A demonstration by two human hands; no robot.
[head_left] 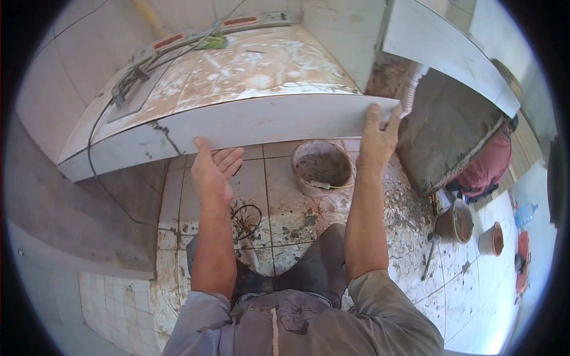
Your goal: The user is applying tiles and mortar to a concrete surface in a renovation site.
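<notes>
A long white tile strip (279, 120) lies along the front edge of the counter, its face toward me. At the strip's right end, my right hand (378, 139) grips it with fingers on the face and around the end. My left hand (215, 169) is palm up at the lower edge, thumb against the face and fingers stretched out below. Left of it, a second white tile (113, 151) continues the counter front, with a dark, jagged mortar smear near the joint. The dusty tiled countertop (267, 59) spreads behind the strip.
Below the counter stands a mortar bucket (321, 169) on the dirty tiled floor (285, 225). A dark cable (113, 202) hangs over the counter front. At right are a rough slab (445, 130), a white corrugated pipe (411, 89), a crouching person (487, 166) and more buckets (456, 222).
</notes>
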